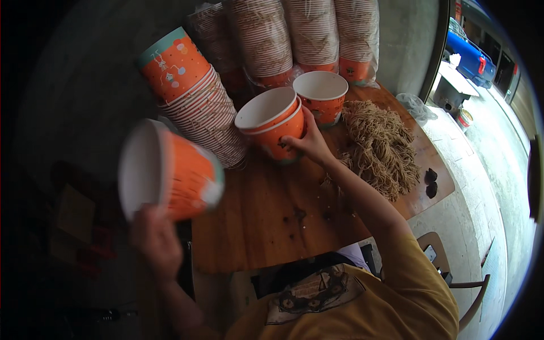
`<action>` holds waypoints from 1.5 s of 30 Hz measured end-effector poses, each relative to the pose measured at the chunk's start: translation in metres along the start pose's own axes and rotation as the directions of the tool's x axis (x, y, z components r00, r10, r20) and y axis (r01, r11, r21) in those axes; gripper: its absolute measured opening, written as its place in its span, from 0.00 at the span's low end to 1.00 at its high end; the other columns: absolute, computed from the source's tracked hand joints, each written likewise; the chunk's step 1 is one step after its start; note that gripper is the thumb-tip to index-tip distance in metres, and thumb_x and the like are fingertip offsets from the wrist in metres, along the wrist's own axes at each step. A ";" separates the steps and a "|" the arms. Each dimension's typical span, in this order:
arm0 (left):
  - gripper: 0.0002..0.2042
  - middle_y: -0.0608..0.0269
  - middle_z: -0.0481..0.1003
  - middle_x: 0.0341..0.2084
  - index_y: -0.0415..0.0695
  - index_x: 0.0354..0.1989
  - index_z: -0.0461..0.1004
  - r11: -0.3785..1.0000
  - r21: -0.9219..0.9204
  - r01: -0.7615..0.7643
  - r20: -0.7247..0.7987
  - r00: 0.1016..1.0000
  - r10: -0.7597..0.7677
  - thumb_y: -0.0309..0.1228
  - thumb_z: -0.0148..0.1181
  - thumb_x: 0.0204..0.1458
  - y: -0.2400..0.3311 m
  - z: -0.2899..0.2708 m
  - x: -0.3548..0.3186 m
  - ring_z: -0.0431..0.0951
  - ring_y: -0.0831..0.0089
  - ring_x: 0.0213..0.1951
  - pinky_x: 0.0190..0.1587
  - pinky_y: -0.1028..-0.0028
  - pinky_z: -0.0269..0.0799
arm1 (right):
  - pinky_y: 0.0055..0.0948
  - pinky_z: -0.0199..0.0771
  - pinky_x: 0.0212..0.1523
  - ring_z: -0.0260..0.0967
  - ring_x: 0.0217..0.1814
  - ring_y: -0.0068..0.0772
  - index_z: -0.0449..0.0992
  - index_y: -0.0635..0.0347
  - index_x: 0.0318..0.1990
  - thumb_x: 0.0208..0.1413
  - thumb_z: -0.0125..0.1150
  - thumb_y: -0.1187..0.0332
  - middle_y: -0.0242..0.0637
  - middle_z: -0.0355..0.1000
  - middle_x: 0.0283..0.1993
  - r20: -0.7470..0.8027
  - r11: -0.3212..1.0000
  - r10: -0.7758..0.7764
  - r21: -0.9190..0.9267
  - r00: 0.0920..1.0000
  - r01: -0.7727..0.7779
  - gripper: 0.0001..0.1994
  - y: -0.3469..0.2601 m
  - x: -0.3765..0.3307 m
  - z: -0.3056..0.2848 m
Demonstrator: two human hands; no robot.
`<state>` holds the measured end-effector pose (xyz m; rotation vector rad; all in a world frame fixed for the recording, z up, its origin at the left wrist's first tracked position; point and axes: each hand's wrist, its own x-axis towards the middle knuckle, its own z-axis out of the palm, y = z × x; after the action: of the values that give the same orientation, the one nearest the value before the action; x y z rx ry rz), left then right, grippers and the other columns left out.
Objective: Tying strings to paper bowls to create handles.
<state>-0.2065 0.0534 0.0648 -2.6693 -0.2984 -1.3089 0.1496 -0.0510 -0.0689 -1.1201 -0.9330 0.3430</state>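
My left hand (156,238), smeared by motion, grips the rim of an orange paper bucket (195,178) with a white inside. That bucket is tilted on its side in the air, off the table's left edge. My right hand (310,141) is closed on the side of a pair of nested orange paper buckets (277,133) on the table, thumb in front and fingers behind. Just behind them stands a single paper bucket (323,105), upright and open at the top. To their left leans a tall stack of nested paper buckets (207,107), its top one upside down with a teal band.
Plastic-wrapped bucket stacks (263,39) line the wall at the back. A heap of tan string handles (382,147) lies on the right of the wooden table (249,226), with two small black objects (431,182) nearby. A wooden chair (476,303) stands at the lower right.
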 end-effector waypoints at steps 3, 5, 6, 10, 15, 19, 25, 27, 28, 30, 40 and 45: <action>0.03 0.55 0.68 0.26 0.41 0.32 0.68 0.998 -0.055 -0.002 0.338 0.941 0.021 0.25 0.55 0.51 0.012 0.033 -0.029 0.71 0.56 0.32 0.36 0.61 0.65 | 0.28 0.79 0.34 0.70 0.45 0.33 0.41 0.57 0.67 0.45 0.70 0.71 0.46 0.58 0.59 -0.069 0.998 -0.059 -0.032 0.996 0.056 0.46 0.015 0.008 0.003; 0.05 0.56 0.68 0.27 0.41 0.32 0.68 0.997 -0.079 0.014 0.378 0.926 0.017 0.26 0.57 0.50 0.006 0.057 -0.049 0.71 0.56 0.32 0.37 0.61 0.65 | 0.28 0.79 0.35 0.70 0.47 0.34 0.42 0.56 0.67 0.44 0.71 0.70 0.46 0.57 0.60 -0.064 0.995 -0.095 -0.046 0.993 0.092 0.47 0.019 0.009 0.007; 0.07 0.56 0.69 0.28 0.41 0.33 0.68 0.995 -0.098 0.016 0.362 0.932 0.020 0.28 0.58 0.50 -0.001 0.068 -0.060 0.71 0.56 0.33 0.38 0.61 0.65 | 0.29 0.79 0.36 0.69 0.48 0.34 0.42 0.56 0.67 0.44 0.71 0.70 0.46 0.57 0.60 -0.066 0.990 -0.129 -0.067 0.989 0.125 0.47 0.020 0.009 0.009; 0.12 0.56 0.69 0.31 0.41 0.37 0.68 0.976 -0.216 -0.011 0.341 0.936 0.086 0.32 0.61 0.49 -0.006 0.080 -0.043 0.71 0.56 0.37 0.41 0.62 0.65 | 0.29 0.79 0.37 0.68 0.51 0.36 0.43 0.56 0.67 0.43 0.72 0.70 0.46 0.56 0.61 -0.057 0.971 -0.177 -0.174 0.983 0.165 0.47 0.028 0.008 0.004; 0.17 0.54 0.71 0.39 0.39 0.46 0.67 0.951 -0.308 -0.002 0.160 0.986 0.054 0.33 0.60 0.51 0.023 0.116 0.033 0.70 0.54 0.45 0.47 0.60 0.64 | 0.28 0.79 0.37 0.66 0.52 0.36 0.43 0.56 0.67 0.42 0.73 0.70 0.46 0.56 0.61 -0.130 0.957 -0.191 -0.246 0.973 0.155 0.48 0.043 0.011 0.003; 0.14 0.47 0.74 0.40 0.40 0.44 0.69 0.932 -0.332 -0.144 0.129 0.972 0.196 0.36 0.54 0.54 0.019 0.209 0.099 0.73 0.52 0.45 0.46 0.58 0.67 | 0.27 0.79 0.36 0.64 0.55 0.36 0.44 0.57 0.67 0.38 0.75 0.70 0.45 0.55 0.61 -0.140 0.914 -0.315 -0.311 0.939 0.260 0.50 0.054 0.013 0.011; 0.10 0.45 0.74 0.27 0.43 0.32 0.69 0.968 -0.251 -0.031 0.443 0.885 0.143 0.35 0.46 0.58 0.017 0.209 0.133 0.75 0.45 0.33 0.34 0.50 0.67 | 0.37 0.52 0.67 0.50 0.68 0.37 0.45 0.60 0.66 0.34 0.78 0.65 0.45 0.53 0.65 -0.178 0.972 -0.218 -0.125 0.960 0.198 0.53 0.046 0.014 0.021; 0.10 0.45 0.74 0.27 0.42 0.32 0.69 0.968 -0.244 -0.066 0.345 0.926 0.150 0.34 0.44 0.59 0.020 0.188 0.151 0.76 0.46 0.33 0.33 0.52 0.68 | 0.37 0.51 0.67 0.49 0.68 0.37 0.44 0.60 0.66 0.35 0.77 0.65 0.46 0.52 0.65 -0.174 0.918 -0.316 -0.304 0.933 0.254 0.53 0.053 0.017 0.013; 0.10 0.44 0.73 0.27 0.41 0.32 0.69 0.953 -0.302 -0.021 0.301 0.947 0.116 0.32 0.43 0.60 0.016 0.173 0.158 0.76 0.47 0.32 0.31 0.55 0.68 | 0.37 0.50 0.67 0.47 0.69 0.38 0.43 0.60 0.66 0.35 0.77 0.65 0.47 0.51 0.66 -0.181 0.971 -0.197 -0.174 0.964 0.165 0.53 0.051 0.016 0.016; 0.11 0.47 0.72 0.25 0.38 0.34 0.68 0.921 -0.383 0.075 0.285 0.958 0.040 0.33 0.43 0.62 0.027 0.135 0.168 0.76 0.55 0.31 0.30 0.63 0.67 | 0.38 0.50 0.68 0.47 0.70 0.39 0.42 0.60 0.67 0.35 0.77 0.65 0.48 0.51 0.66 -0.207 0.965 -0.200 -0.211 0.958 0.156 0.54 0.058 0.018 0.014; 0.08 0.61 0.67 0.20 0.41 0.29 0.70 0.878 -0.331 -0.345 0.117 0.908 0.401 0.32 0.61 0.51 0.092 0.028 0.060 0.70 0.68 0.24 0.25 0.68 0.64 | 0.43 0.72 0.46 0.73 0.45 0.49 0.75 0.53 0.45 0.53 0.56 0.57 0.46 0.75 0.43 0.064 0.775 0.102 -0.630 0.993 -0.039 0.16 -0.017 0.006 -0.002; 0.08 0.67 0.66 0.18 0.42 0.27 0.69 0.833 -0.388 -0.393 0.274 0.814 0.512 0.32 0.60 0.51 0.139 0.077 0.014 0.69 0.75 0.22 0.25 0.74 0.63 | 0.43 0.72 0.40 0.72 0.40 0.49 0.76 0.54 0.37 0.52 0.55 0.62 0.44 0.74 0.37 0.096 0.481 0.147 -0.877 0.984 0.014 0.09 -0.065 -0.054 -0.089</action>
<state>-0.1053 -0.0628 0.0220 -2.9655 0.5473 -0.7494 0.1739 -0.1692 -0.0471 -2.1259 -1.2580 -0.0338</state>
